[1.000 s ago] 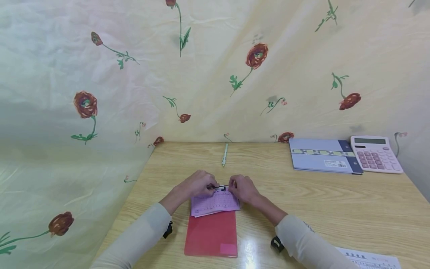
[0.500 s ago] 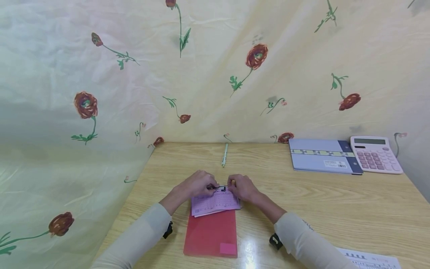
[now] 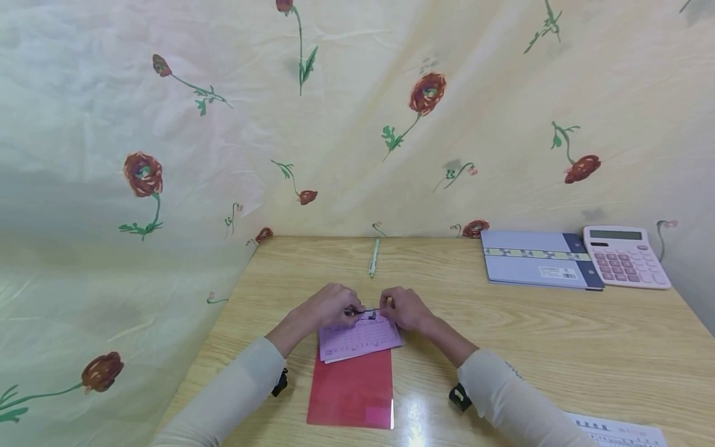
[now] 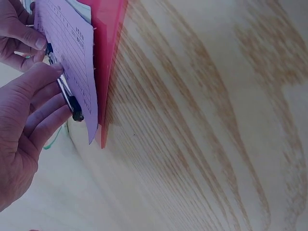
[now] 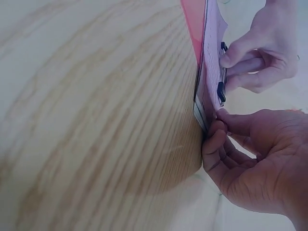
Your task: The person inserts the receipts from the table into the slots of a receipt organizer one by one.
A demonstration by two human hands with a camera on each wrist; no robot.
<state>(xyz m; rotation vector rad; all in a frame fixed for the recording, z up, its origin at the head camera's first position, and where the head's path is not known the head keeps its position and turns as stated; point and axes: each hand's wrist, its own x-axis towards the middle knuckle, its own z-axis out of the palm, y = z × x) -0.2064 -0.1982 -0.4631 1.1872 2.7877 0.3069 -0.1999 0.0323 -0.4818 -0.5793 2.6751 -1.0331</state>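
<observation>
A red clipboard (image 3: 352,394) lies on the table in front of me, with printed purple sheets (image 3: 357,340) over its far half. At its far edge sits a metal clip (image 3: 368,315) with black ends. My left hand (image 3: 333,304) holds this clip, its thumb pressing on top and its fingers curled beneath, as the left wrist view of the clip (image 4: 72,103) shows. Beside it, my right hand (image 3: 408,309) pinches the top right corner of the purple sheets between thumb and fingers; the right wrist view shows that hand (image 5: 260,156) just beside the clip (image 5: 221,91).
A pen (image 3: 373,257) lies beyond the hands. At the back right are a blue folder (image 3: 536,264) and a pink-and-white calculator (image 3: 625,257). A printed white sheet (image 3: 620,431) lies at the front right, partly under the right sleeve. A flowered cloth hangs behind the table.
The purple sheets have shifted slightly to the right at their near edge. My right hand has moved up a little at the corner, while my left hand stays at the clip.
</observation>
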